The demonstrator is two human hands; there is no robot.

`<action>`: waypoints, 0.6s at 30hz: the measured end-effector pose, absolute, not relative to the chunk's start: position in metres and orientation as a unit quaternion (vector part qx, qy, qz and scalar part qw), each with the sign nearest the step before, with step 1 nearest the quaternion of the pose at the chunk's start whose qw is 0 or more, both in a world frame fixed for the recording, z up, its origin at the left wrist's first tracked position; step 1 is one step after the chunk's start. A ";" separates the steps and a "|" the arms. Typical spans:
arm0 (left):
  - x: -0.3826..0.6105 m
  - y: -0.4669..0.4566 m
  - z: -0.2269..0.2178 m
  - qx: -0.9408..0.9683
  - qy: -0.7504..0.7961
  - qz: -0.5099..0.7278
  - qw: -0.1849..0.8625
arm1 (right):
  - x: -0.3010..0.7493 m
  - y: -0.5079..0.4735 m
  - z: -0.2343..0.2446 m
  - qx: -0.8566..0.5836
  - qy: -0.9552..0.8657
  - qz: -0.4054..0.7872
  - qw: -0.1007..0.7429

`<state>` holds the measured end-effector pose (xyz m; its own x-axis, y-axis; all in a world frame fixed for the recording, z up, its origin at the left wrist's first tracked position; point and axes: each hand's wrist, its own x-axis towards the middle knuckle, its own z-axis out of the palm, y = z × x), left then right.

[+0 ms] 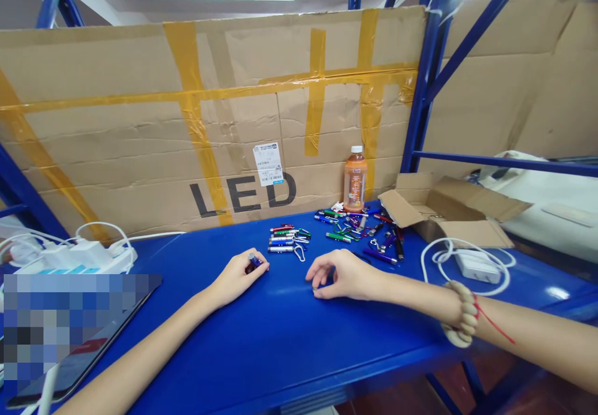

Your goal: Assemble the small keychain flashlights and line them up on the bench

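Observation:
My left hand (240, 276) is closed around a small dark purple-blue keychain flashlight (255, 260), its end showing above the fingers. To the right, my right hand (343, 275) hovers low over the blue table with fingers curled and the thumb near the fingertips. Something tiny may be pinched there, but I cannot make it out. Between and beyond the hands, several small metal flashlights (281, 241) with carabiner clips lie in a neat row, in silver, blue, green and red. Farther right is a loose pile of similar flashlights (340, 237) in mixed colours.
An orange drink bottle (355, 181) stands behind the pile. At right are an open cardboard box (448, 206) and a white charger (476, 267) with coiled cable. A power strip (88, 256) and a tablet (107, 334) occupy the left. Taped cardboard (140, 147) walls the back.

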<state>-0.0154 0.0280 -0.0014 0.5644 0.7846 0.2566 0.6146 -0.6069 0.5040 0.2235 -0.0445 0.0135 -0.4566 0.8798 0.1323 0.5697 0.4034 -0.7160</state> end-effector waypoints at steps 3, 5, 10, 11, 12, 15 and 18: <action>-0.016 0.028 -0.002 0.869 0.399 0.233 0.178 | 0.247 -0.029 0.035 -0.457 -0.819 0.220 0.270; -0.017 0.029 -0.002 0.871 0.395 0.232 0.177 | 0.283 -0.011 0.055 -0.503 -0.794 0.115 0.321; -0.018 0.030 -0.002 0.876 0.388 0.224 0.180 | 0.399 0.025 0.077 -0.763 -0.562 -0.112 0.300; -0.018 0.030 -0.002 0.876 0.388 0.223 0.180 | 0.418 0.027 0.074 -0.800 -0.540 -0.084 0.248; -0.018 0.030 -0.002 0.875 0.388 0.223 0.182 | 0.434 0.027 0.070 -0.812 -0.538 -0.059 0.220; -0.017 0.031 -0.003 0.872 0.390 0.226 0.191 | 0.462 0.023 0.053 -0.824 -0.542 -0.014 0.167; -0.017 0.032 -0.004 0.869 0.395 0.230 0.192 | 0.471 0.018 0.040 -0.824 -0.547 -0.015 0.147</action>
